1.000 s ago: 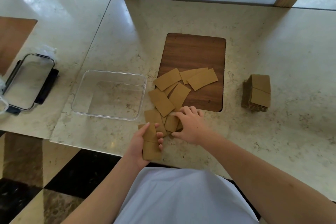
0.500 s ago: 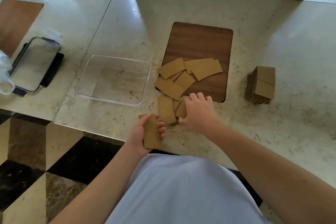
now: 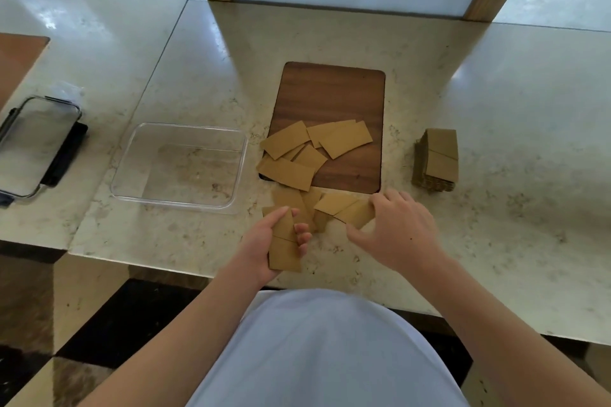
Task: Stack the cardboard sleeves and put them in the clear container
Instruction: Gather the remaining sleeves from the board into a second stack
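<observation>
Flat brown cardboard sleeves (image 3: pixel 297 158) lie scattered over the near end of a dark wooden board (image 3: pixel 334 99) and the stone counter in front of it. My left hand (image 3: pixel 264 244) grips a small stack of sleeves (image 3: pixel 284 251) at the counter's near edge. My right hand (image 3: pixel 393 231) pinches one sleeve (image 3: pixel 347 210) by its right end, lifted slightly off the pile. The clear container (image 3: pixel 180 167) sits empty to the left of the pile. A neat stack of sleeves (image 3: pixel 438 158) stands at the right.
A clear lid with black clips (image 3: pixel 36 145) lies on the neighbouring counter at far left, beside a wooden board corner (image 3: pixel 16 56). The counter's front edge runs just under my hands. Wooden window posts rise at the back.
My right hand has picked one sleeve out of the pile and drawn it to the right. My left hand keeps hold of its small stack in about the same spot.
</observation>
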Tool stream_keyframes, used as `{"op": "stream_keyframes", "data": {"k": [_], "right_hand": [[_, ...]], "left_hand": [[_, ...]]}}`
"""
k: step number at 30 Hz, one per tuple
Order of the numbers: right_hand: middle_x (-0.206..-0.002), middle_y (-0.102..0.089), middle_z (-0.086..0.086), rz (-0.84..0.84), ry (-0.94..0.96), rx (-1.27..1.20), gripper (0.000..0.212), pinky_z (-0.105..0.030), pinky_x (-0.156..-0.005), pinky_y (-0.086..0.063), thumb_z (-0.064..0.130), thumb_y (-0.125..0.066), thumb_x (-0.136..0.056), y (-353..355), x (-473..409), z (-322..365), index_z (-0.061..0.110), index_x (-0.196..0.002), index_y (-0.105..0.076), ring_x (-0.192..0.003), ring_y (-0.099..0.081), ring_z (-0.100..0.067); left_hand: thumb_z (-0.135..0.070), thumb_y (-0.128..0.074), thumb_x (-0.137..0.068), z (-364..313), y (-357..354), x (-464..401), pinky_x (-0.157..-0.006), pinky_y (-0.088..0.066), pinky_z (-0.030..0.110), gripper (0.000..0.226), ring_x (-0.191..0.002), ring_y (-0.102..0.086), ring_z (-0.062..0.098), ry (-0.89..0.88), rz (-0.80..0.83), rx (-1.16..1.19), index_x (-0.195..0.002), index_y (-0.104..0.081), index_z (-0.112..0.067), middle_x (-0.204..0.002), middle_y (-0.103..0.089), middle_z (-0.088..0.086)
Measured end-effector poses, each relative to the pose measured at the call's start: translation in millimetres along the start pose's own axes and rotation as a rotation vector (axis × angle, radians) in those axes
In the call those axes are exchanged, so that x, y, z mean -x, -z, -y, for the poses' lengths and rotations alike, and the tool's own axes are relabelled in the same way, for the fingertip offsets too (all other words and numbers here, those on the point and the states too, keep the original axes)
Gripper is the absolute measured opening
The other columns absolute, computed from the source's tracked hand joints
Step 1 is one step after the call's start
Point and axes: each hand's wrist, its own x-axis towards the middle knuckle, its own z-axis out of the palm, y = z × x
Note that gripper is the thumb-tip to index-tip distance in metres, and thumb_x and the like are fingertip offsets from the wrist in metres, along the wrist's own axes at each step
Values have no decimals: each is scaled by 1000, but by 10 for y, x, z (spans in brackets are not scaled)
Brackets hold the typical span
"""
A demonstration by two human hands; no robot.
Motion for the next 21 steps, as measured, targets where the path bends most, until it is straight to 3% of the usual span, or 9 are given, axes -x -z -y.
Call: {"op": "stream_keyframes", "data": {"k": [5,7,9,10,12,14,17,19,21], "right_hand": [[-75,-53,11,-7,2,-291,54,-23,-57,-39,78,-45,-80,-46,128,404,26,-81,-57,-68,-48,-6],[-72,-58,10,43,46,-339,59,-23,-52,-35,81,-46,-80,-155,120,601,25,-81,-62,-63,-50,-5],[-65,-64,11,114,54,-433,67,-24,-50,-36,88,-36,-82,-245,60,732,30,-84,-70,-57,-55,-3],[-63,-65,11,165,7,-502,71,-25,-50,-38,89,-31,-85,-283,1,748,31,-86,-71,-57,-57,-3],[-68,-67,8,227,-131,-597,70,-31,-54,-45,84,-28,-91,-394,-162,680,26,-85,-68,-64,-63,-9],[-81,-68,0,262,-209,-522,61,-35,-65,-52,73,-37,-97,-554,-320,592,18,-90,-61,-73,-64,-18],[-106,-60,-3,276,-193,-380,50,-39,-81,-53,64,-60,-92,-760,-464,655,17,-108,-55,-96,-59,-22],[-117,-56,-6,204,-139,-303,63,-39,-92,-49,67,-66,-86,-837,-502,781,14,-118,-54,-108,-54,-26],[-119,-56,-7,120,-116,-232,72,-37,-92,-46,71,-67,-81,-864,-518,877,13,-122,-53,-110,-53,-27]], "left_hand": [[-47,-70,-92,21,-151,-29,-73,-63,40,44,-83,-74,29,-73,43,-77,-110,-77,-7,-99,-76,17],[-31,-65,-99,18,-157,-19,-74,-63,42,28,-87,-76,30,-85,37,-94,-97,-82,-9,-106,-76,20],[-10,-50,-104,14,-95,-40,-63,-62,38,38,-77,-78,28,-99,1,-88,-89,-85,-16,-105,-74,23],[-4,-47,-103,2,-48,-49,-58,-62,39,42,-72,-78,29,-117,-49,-71,-98,-83,-26,-102,-75,24],[-3,-49,-104,-14,95,-59,-58,-62,47,46,-67,-75,33,-146,-110,49,-124,-62,-43,-90,-77,22],[-20,-57,-104,-30,232,-27,-63,-63,50,38,-63,-68,31,-120,-116,146,-138,-54,-38,-80,-70,19],[-45,-69,-94,-39,396,24,-68,-64,49,42,-62,-66,26,-118,-134,185,-130,-65,-24,-76,-66,15],[-48,-67,-94,-54,440,60,-62,-63,44,42,-66,-69,27,-127,-142,201,-117,-68,-14,-82,-72,17],[-50,-66,-95,-54,459,73,-53,-59,36,48,-68,-70,26,-98,-142,211,-111,-67,-5,-88,-75,18]]}}
